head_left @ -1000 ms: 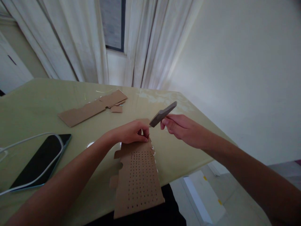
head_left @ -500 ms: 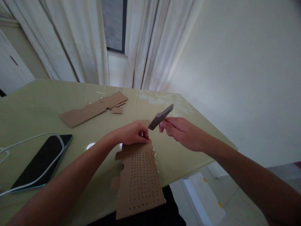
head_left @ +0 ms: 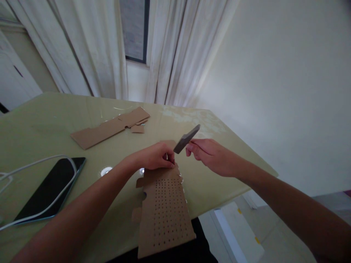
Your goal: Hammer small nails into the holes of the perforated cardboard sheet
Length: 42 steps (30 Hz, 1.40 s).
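My left hand [head_left: 161,156] rests on a piece of brown cardboard [head_left: 168,204] punched with rows of small holes. Its thumb and fingers are pinched together near the cardboard's right edge; whatever they hold is too small to make out. My right hand [head_left: 212,155] is closed around the handle of a hammer, with the grey metal head [head_left: 187,138] tilted just above and right of my left fingertips. Most of the handle is hidden in my grip. The cardboard's near end sticks out past the table edge, above dark-clothed legs.
On the table [head_left: 219,186], more cardboard strips [head_left: 109,129] lie toward the back left. A black tablet [head_left: 49,190] with a white cable [head_left: 55,199] across it sits at the left. A small white round object [head_left: 106,171] is beside my left forearm. Curtains and a wall stand behind.
The hammer head has dipped slightly toward my left fingers. My left hand stays on the cardboard, and the whole view has shifted a little.
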Motion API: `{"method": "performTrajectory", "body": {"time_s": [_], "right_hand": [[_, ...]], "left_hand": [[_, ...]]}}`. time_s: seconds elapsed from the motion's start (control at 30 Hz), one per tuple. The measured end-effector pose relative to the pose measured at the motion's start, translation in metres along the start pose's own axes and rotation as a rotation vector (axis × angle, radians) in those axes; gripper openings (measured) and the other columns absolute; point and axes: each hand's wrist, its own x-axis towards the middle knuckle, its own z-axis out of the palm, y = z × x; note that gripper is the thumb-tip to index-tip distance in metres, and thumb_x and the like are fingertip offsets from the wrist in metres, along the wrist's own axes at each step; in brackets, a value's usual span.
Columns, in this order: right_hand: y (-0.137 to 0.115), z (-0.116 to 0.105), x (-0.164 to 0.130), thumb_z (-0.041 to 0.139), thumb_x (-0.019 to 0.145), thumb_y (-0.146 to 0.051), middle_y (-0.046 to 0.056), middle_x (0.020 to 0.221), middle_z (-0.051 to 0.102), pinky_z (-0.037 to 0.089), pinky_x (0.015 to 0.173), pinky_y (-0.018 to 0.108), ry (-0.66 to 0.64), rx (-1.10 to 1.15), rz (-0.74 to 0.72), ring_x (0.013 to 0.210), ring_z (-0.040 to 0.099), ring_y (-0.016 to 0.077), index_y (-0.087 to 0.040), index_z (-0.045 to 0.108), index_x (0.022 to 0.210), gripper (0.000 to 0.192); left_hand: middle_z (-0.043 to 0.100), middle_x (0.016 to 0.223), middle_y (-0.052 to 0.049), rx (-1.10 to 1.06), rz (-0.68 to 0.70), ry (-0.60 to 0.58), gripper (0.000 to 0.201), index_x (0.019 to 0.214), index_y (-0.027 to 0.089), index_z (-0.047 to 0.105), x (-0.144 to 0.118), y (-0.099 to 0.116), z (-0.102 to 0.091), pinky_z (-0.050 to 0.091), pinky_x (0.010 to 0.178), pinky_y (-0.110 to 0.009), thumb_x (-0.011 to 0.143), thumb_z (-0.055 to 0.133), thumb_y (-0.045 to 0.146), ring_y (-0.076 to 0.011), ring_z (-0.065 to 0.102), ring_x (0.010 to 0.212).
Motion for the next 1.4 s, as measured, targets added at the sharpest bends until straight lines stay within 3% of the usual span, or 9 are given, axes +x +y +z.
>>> {"method": "performTrajectory", "body": {"time_s": [0.17, 0.37, 0.57, 0.7, 0.8, 1.0, 1.23, 1.4], "right_hand": [[0.000, 0.008, -0.001, 0.040, 0.115, -0.035, 0.004, 0.078, 0.064, 0.039, 0.073, 0.033, -0.096, -0.084, 0.003, 0.074, 0.059, 0.0195, -0.018, 0.066, 0.091, 0.039], [-0.008, -0.004, -0.005, 0.038, 0.115, -0.036, 0.004, 0.079, 0.066, 0.039, 0.073, 0.033, 0.035, -0.113, -0.017, 0.071, 0.059, 0.0188, -0.018, 0.068, 0.094, 0.041], [0.000, 0.011, -0.002, 0.040, 0.115, -0.033, 0.007, 0.085, 0.070, 0.041, 0.076, 0.033, -0.095, -0.096, -0.011, 0.078, 0.063, 0.0202, -0.017, 0.069, 0.093, 0.040], [-0.007, -0.002, -0.003, 0.039, 0.115, -0.035, 0.002, 0.074, 0.063, 0.040, 0.071, 0.032, 0.003, -0.049, -0.008, 0.065, 0.055, 0.0165, -0.018, 0.069, 0.091, 0.043], [-0.010, -0.005, -0.004, 0.038, 0.115, -0.036, 0.002, 0.074, 0.063, 0.040, 0.072, 0.033, 0.059, -0.037, -0.014, 0.066, 0.056, 0.0167, -0.018, 0.069, 0.090, 0.043], [0.005, 0.017, -0.004, 0.041, 0.114, -0.033, 0.009, 0.092, 0.074, 0.042, 0.082, 0.036, -0.152, -0.089, -0.019, 0.086, 0.066, 0.0223, -0.017, 0.070, 0.094, 0.039], [-0.007, -0.006, -0.005, 0.039, 0.114, -0.035, 0.002, 0.073, 0.062, 0.040, 0.072, 0.033, 0.073, -0.019, -0.027, 0.065, 0.055, 0.0166, -0.019, 0.068, 0.089, 0.042], [0.009, 0.020, -0.006, 0.041, 0.114, -0.034, 0.007, 0.084, 0.069, 0.042, 0.078, 0.035, -0.124, -0.040, 0.000, 0.079, 0.063, 0.0203, -0.017, 0.069, 0.091, 0.040]], "left_hand": [[0.074, 0.083, -0.002, 0.009, 0.038, -0.006, 0.015, 0.097, 0.017, 0.078, -0.001, 0.003, -0.001, 0.043, 0.067, -0.027, 0.089, 0.071, 0.028, -0.0160, 0.061, 0.072], [0.072, 0.079, -0.002, 0.016, -0.005, 0.006, 0.015, 0.091, 0.017, 0.077, 0.000, -0.001, 0.000, 0.043, 0.067, -0.028, 0.089, 0.073, 0.031, -0.0167, 0.062, 0.072], [0.070, 0.082, 0.000, 0.013, 0.058, -0.027, 0.017, 0.099, 0.018, 0.077, -0.001, 0.002, -0.002, 0.040, 0.067, -0.027, 0.090, 0.069, 0.030, -0.0154, 0.058, 0.072], [0.073, 0.083, -0.002, 0.005, -0.007, -0.019, 0.016, 0.093, 0.017, 0.076, -0.002, 0.003, -0.002, 0.043, 0.069, -0.027, 0.089, 0.071, 0.032, -0.0164, 0.062, 0.074], [0.071, 0.079, -0.001, 0.018, -0.032, -0.012, 0.017, 0.090, 0.017, 0.076, -0.002, 0.001, -0.001, 0.043, 0.067, -0.027, 0.089, 0.072, 0.033, -0.0161, 0.061, 0.072], [0.071, 0.083, -0.001, 0.020, 0.028, -0.029, 0.018, 0.096, 0.017, 0.078, 0.000, 0.001, -0.001, 0.041, 0.067, -0.028, 0.090, 0.068, 0.031, -0.0157, 0.058, 0.073], [0.071, 0.083, -0.002, 0.006, -0.026, -0.032, 0.019, 0.095, 0.017, 0.076, -0.003, 0.004, -0.003, 0.045, 0.069, -0.028, 0.090, 0.072, 0.035, -0.0173, 0.063, 0.075], [0.073, 0.106, -0.007, 0.146, 0.065, -0.062, 0.048, 0.121, 0.020, 0.076, -0.006, 0.005, -0.008, 0.049, 0.077, -0.032, 0.082, 0.084, 0.046, -0.0227, 0.065, 0.089]]}}
